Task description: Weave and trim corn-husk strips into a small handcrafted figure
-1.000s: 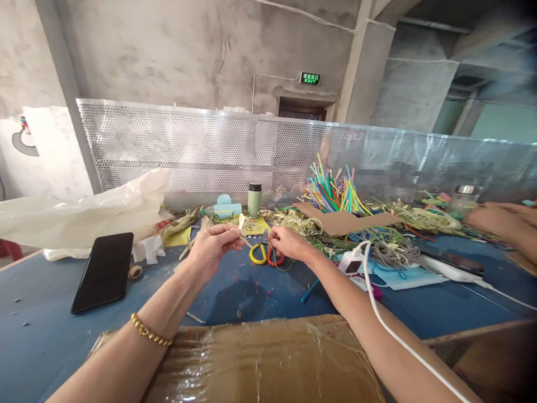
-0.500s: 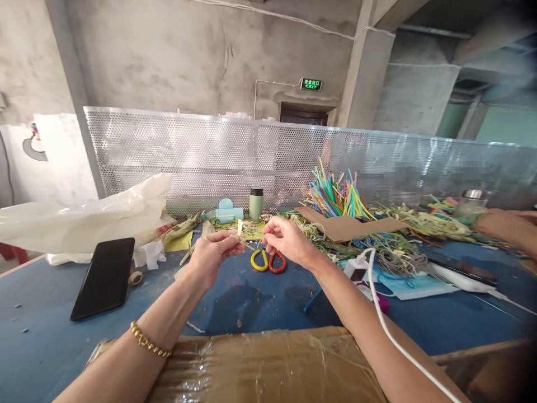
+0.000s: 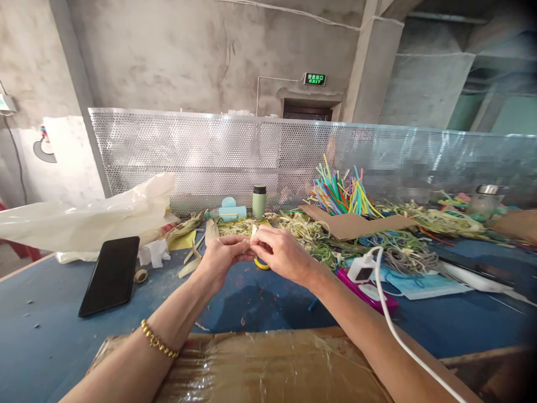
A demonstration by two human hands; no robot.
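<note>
Hands now joined: the right hand (image 3: 282,254) has come off the scissors (image 3: 260,265) and met the left hand (image 3: 224,254) above the tabletop (image 3: 260,302). Item: one pale strip (image 3: 254,230), pinched in the fingertips of both hands, its tip poking up between them. Likely light, thin and pliant, apt to crease or split — best gripped flat, near the ends. Nearby: phone (image 3: 111,274) to the left; heap (image 3: 310,229) of loose strands behind.

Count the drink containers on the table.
3. A green flask stands upright at the mesh screen; a blue bottle lies on its side just left of it; a steel-lidded jar stands far right, blurred. The clutter may hide others.
</note>
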